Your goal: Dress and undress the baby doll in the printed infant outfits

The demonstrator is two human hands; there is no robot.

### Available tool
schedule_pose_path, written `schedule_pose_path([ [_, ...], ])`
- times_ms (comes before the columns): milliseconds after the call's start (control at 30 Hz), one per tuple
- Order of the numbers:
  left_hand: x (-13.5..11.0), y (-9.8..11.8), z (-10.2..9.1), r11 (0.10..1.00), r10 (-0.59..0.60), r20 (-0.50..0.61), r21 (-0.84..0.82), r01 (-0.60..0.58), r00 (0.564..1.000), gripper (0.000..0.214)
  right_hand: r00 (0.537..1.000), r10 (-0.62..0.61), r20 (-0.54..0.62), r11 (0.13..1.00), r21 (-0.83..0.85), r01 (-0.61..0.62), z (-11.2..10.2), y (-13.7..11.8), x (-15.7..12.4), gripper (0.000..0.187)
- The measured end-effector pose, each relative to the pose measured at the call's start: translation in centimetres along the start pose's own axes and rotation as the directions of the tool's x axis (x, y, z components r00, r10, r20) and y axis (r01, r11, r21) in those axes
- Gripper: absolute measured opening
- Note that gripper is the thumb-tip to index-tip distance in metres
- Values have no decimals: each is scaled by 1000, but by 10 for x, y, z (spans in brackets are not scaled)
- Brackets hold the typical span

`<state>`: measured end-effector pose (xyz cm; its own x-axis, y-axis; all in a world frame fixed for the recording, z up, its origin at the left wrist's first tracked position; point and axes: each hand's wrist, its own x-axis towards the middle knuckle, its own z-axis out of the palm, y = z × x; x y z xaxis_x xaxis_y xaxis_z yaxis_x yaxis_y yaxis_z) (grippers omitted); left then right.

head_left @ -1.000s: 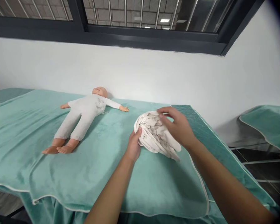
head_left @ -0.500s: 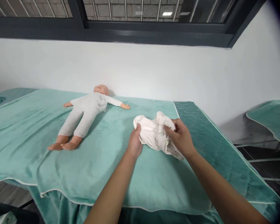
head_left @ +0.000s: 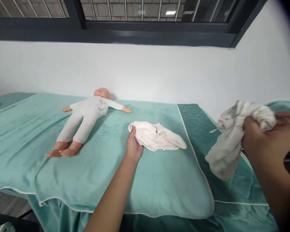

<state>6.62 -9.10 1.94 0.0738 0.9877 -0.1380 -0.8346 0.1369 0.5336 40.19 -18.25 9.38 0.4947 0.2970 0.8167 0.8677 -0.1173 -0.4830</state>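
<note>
A baby doll (head_left: 87,117) in a white one-piece lies on its back on the teal blanket (head_left: 62,167), head toward the wall. My left hand (head_left: 132,146) grips the left edge of a crumpled white cloth (head_left: 157,140) lying on the blanket right of the doll. My right hand (head_left: 263,137) is raised off to the right, closed on a second pale cloth (head_left: 234,138) that hangs down from it in the air over the bed's right side.
The bed stands against a white wall (head_left: 159,74) under a dark-framed barred window (head_left: 145,19). A darker quilted teal cover (head_left: 207,135) shows along the bed's right edge. Another teal-covered bed (head_left: 287,106) is behind my right hand.
My right hand has pulled one cloth out of the bundle and lifted it away to the right. The other cloth now lies flatter on the blanket under my left hand.
</note>
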Motion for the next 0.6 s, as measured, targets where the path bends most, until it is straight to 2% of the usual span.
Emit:
schedule_pose_path([
  [33,0,1,1,1000,-1,2,4,1,1000,32,995,-37,95,998,-38,41,1,7,-5,53],
  [67,-1,1,1,1000,-5,1,8,5,1000,32,970,-56,235,995,-65,73,4,15,-14,47],
  [100,-1,1,1,1000,-12,0,14,12,1000,33,919,-56,391,991,-90,98,9,22,-25,39],
  [167,-1,-1,0,999,-22,3,28,22,1000,34,744,20,668,991,-114,75,21,37,-49,37],
  [200,-1,-2,-1,999,-18,11,38,18,1000,35,685,59,726,991,-123,45,28,43,-61,39],
  [267,1,-6,-6,997,31,23,69,-33,999,36,643,93,760,987,-154,40,37,52,-76,44],
  [333,5,-7,-11,984,124,12,124,-125,992,35,601,109,792,973,-208,97,39,51,-78,47],
  [400,8,0,-12,956,205,-20,218,-196,979,35,551,139,823,935,-292,201,34,39,-68,49],
  [433,8,7,-10,937,222,-31,284,-205,974,35,553,150,819,904,-340,259,30,29,-60,52],
  [500,5,27,2,875,191,13,451,-176,982,37,607,115,787,853,-392,346,21,-1,-43,56],
  [533,1,40,13,819,145,74,550,-162,987,37,626,64,777,855,-366,367,17,-19,-35,58],
  [567,-6,54,26,744,65,169,649,-161,984,36,615,-14,789,892,-268,365,14,-39,-26,57],
  [600,-14,67,42,644,-22,265,742,-189,964,33,563,-96,821,935,-119,334,10,-61,-18,58],
])
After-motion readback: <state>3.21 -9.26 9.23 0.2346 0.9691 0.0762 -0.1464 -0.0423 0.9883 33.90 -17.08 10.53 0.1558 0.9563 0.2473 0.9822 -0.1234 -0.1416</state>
